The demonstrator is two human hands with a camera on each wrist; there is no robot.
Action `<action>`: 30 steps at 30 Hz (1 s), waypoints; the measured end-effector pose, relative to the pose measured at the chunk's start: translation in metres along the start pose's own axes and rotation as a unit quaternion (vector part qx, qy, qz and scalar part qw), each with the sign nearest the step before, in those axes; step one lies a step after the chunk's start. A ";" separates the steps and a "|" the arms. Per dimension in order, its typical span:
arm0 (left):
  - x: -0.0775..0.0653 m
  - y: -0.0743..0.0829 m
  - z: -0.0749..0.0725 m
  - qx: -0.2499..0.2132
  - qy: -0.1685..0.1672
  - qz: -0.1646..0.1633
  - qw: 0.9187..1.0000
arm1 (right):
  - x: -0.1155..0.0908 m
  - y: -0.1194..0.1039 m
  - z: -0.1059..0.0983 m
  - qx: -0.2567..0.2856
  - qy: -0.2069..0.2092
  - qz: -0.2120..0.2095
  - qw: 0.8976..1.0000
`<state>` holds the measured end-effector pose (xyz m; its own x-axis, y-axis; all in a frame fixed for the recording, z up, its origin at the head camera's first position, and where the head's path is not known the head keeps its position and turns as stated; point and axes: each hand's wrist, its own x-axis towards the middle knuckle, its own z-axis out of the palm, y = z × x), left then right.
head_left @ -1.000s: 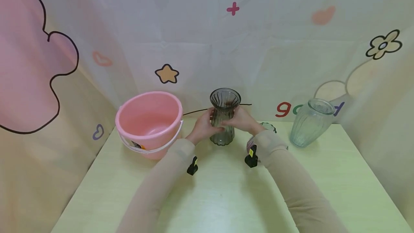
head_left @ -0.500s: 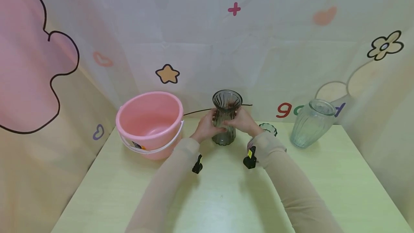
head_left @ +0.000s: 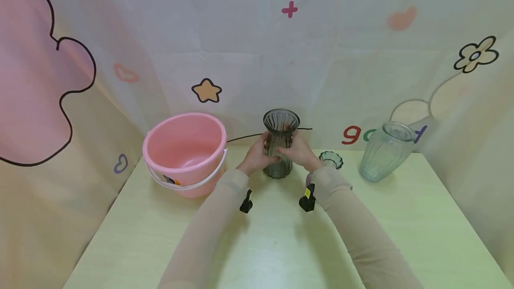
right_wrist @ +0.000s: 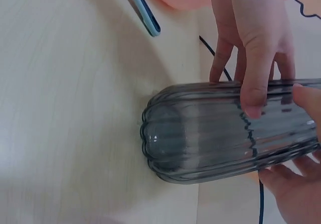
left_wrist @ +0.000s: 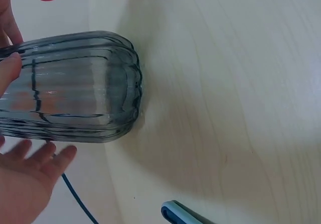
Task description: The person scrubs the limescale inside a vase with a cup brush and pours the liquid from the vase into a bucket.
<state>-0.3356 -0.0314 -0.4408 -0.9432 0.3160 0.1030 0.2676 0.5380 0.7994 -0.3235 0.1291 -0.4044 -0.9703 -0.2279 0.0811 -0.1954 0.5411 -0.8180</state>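
Near the middle of the head view, you hold the grey glass vase (head_left: 274,142) with both hands, and it stands upright with its wide mouth toward the top of the frame. Your left hand (head_left: 256,156) is bent around its left side, the thumb lying on the front of the glass and the other fingers reaching behind. Your right hand (head_left: 298,150) is half closed on the opposite side in the same manner, also with its thumb at the front. Whether the base of the vase touches the desk (head_left: 273,244), I cannot tell.

At the left of the same view you have the pink bucket (head_left: 184,135), with its white handle (head_left: 201,185) hanging down along the front. Just beyond your right wrist, the small green glass (head_left: 331,159) shows its wavy rim; its lower part is hidden by your sleeve (head_left: 333,186). Farther to the right of the frame is the pale green vase (head_left: 383,155), which appears to lean to the right. Behind everything hangs the printed curtain (head_left: 241,70).
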 end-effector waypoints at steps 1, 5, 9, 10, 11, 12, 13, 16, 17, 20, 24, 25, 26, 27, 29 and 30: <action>-0.001 0.001 -0.001 0.004 0.003 -0.003 1.000 | -0.001 -0.001 0.000 -0.002 0.002 -0.007 1.000; -0.010 0.007 -0.005 0.025 0.015 -0.013 0.999 | -0.010 -0.004 0.000 -0.013 0.012 -0.040 0.999; -0.024 0.009 -0.009 0.048 0.027 -0.020 0.998 | -0.027 -0.006 0.001 -0.029 0.016 -0.054 0.998; -0.029 0.009 -0.009 0.053 0.030 -0.020 0.998 | -0.032 -0.006 0.002 -0.031 0.016 -0.054 0.998; -0.033 0.008 -0.010 0.056 0.029 -0.022 0.998 | -0.037 -0.006 0.003 -0.030 0.016 -0.051 0.998; -0.037 0.007 -0.010 0.059 0.028 -0.020 0.998 | -0.042 -0.006 0.004 -0.029 0.016 -0.049 0.998; -0.042 0.007 -0.010 0.059 0.025 -0.019 0.998 | -0.048 -0.006 0.005 -0.028 0.013 -0.049 0.998; -0.056 0.006 -0.011 0.046 0.012 -0.001 0.999 | -0.066 -0.005 0.007 -0.026 0.008 -0.054 0.998; -0.060 0.005 -0.012 0.040 0.005 0.006 0.999 | -0.072 -0.004 0.007 -0.026 0.007 -0.059 0.998; -0.073 0.006 -0.013 0.026 -0.010 0.034 0.999 | -0.089 -0.002 0.005 -0.029 0.013 -0.093 0.995; -0.087 0.008 -0.014 0.011 -0.022 0.049 0.999 | -0.103 0.000 -0.005 -0.043 0.051 -0.152 0.986; -0.090 0.008 -0.014 0.007 -0.024 0.048 0.999 | -0.106 0.000 -0.009 -0.049 0.066 -0.167 0.983; -0.093 0.007 -0.014 0.004 -0.025 0.049 0.998 | -0.108 0.000 -0.013 -0.059 0.083 -0.177 0.979; -0.096 0.007 -0.013 0.002 -0.026 0.050 0.998 | -0.110 0.000 -0.018 -0.069 0.101 -0.190 0.974; -0.102 0.006 -0.012 -0.003 -0.031 0.050 0.998 | -0.112 0.004 -0.028 -0.077 0.136 -0.205 0.966; -0.104 0.005 -0.010 -0.004 -0.034 0.052 0.998 | -0.113 0.006 -0.033 -0.080 0.151 -0.206 0.963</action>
<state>-0.2381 -0.0695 -0.4410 -0.8950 0.4216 0.1453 0.3612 0.4943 0.7907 -0.2201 0.1844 -0.3998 -0.7977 -0.2171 0.5627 -0.5696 0.5777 -0.5846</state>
